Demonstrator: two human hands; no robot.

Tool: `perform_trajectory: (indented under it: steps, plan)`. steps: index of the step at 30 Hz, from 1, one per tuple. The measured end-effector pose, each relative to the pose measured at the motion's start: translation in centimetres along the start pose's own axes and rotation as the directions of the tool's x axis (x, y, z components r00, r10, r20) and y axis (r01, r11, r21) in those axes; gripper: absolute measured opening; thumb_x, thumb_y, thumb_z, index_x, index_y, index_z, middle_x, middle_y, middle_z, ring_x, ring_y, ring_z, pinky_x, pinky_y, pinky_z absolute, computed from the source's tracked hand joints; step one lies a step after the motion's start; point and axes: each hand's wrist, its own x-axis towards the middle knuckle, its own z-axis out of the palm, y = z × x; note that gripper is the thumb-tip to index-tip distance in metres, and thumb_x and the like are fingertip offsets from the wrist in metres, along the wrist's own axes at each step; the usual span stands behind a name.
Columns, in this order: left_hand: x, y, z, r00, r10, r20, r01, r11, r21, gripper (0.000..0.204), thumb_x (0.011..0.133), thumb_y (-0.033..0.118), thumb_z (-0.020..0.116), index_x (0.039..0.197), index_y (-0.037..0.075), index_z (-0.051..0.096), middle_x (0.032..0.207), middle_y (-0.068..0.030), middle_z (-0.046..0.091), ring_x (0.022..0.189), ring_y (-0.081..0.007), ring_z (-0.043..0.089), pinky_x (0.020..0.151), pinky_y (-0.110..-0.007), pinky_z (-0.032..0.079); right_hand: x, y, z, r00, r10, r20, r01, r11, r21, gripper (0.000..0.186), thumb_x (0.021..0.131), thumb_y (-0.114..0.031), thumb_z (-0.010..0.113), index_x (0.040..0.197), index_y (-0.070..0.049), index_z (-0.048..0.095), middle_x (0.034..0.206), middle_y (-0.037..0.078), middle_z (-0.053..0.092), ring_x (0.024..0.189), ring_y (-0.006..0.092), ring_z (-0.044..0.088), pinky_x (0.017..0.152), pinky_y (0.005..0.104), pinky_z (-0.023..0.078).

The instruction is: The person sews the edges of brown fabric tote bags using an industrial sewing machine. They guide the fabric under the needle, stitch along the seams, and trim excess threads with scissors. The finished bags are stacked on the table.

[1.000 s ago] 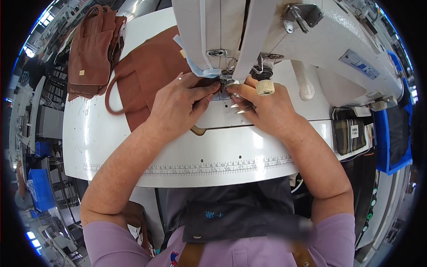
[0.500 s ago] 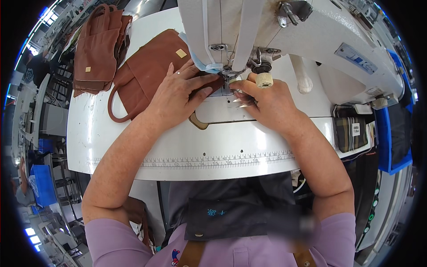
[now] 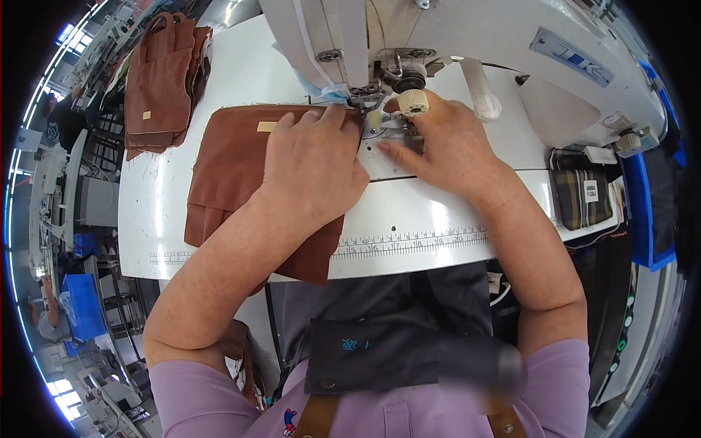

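A brown leather bag piece with a small gold plate lies on the white sewing table, its lower end hanging over the front edge. My left hand rests flat on it, fingertips by the presser foot and the piece's right edge. My right hand is just right of the needle area, partly behind a cream knob. Its thumb points left over the machine bed. Grey metal, seemingly thread snips, shows inside its grip, largely hidden by the fingers.
The sewing machine arches over the far side. Brown bag pieces are stacked at far left. A dark checked cloth lies at the right, beside a blue bin. A printed ruler runs along the front edge.
The bag piece has turned counterclockwise, its lower end swinging toward me. My left hand has turned with it, fingers now pointing away. My right thumb has spread; the snips' pointed blades no longer show plainly.
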Motion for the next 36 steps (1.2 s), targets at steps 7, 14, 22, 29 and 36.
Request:
perform_trajectory:
  steps: [7,14,22,29,36]
  plan:
    - [1.5,-1.6,2.4,0.988,-0.143,-0.052,0.102,0.877,-0.469,0.026,0.080,0.009,0.070,0.104,-0.001,0.077,0.080,-0.0076,0.073,0.062,-0.0161,0.062,0.059,-0.033,0.050,-0.3,0.8,1.0,0.995,-0.069,-0.071,0.069,0.998,-0.013,0.024,0.093,-0.031,0.072,0.106,-0.011,0.072,0.103,0.006,0.061,0.081,0.0266,0.070,0.066,0.0413,0.057]
    - [0.5,-2.1,2.6,0.964,-0.264,0.040,0.218,0.692,-0.688,0.029,0.081,-0.002,0.071,0.110,-0.002,0.078,0.076,0.0044,0.070,0.058,0.0017,0.045,0.054,-0.019,0.039,-0.1,0.1,0.8,0.994,-0.104,-0.043,0.104,0.995,0.006,0.018,0.091,-0.026,0.074,0.099,-0.010,0.076,0.095,0.009,0.063,0.084,0.0296,0.069,0.071,0.0427,0.056]
    - [0.1,-2.0,3.0,0.985,-0.087,-0.152,-0.011,0.837,-0.547,0.028,0.082,0.012,0.076,0.109,0.002,0.077,0.089,-0.0070,0.071,0.083,-0.0224,0.069,0.074,-0.035,0.055,0.3,-0.8,1.1,0.987,-0.153,-0.056,0.147,0.984,-0.099,0.010,0.084,-0.017,0.070,0.087,-0.009,0.075,0.090,0.007,0.063,0.085,0.0264,0.068,0.071,0.0413,0.055]
    - [-0.3,-6.1,2.2,0.936,0.347,-0.062,-0.339,0.839,-0.426,0.039,0.092,0.023,0.072,0.128,0.008,0.071,0.141,-0.0134,0.062,0.137,-0.0339,0.055,0.121,-0.058,0.032,0.3,-1.3,1.0,0.978,-0.205,-0.044,0.194,0.965,-0.177,0.010,0.079,-0.011,0.066,0.085,-0.008,0.073,0.086,0.007,0.063,0.085,0.0253,0.069,0.072,0.0403,0.055]
    - [-2.1,-3.9,3.2,0.989,0.146,-0.017,-0.136,0.872,-0.471,0.048,0.094,0.027,0.072,0.139,0.012,0.064,0.152,-0.0120,0.055,0.149,-0.0327,0.044,0.124,-0.062,0.024,0.3,-1.3,0.6,0.973,-0.211,-0.093,0.196,0.969,-0.148,0.012,0.080,-0.015,0.073,0.090,-0.009,0.073,0.087,0.005,0.063,0.082,0.0242,0.069,0.069,0.0400,0.055]
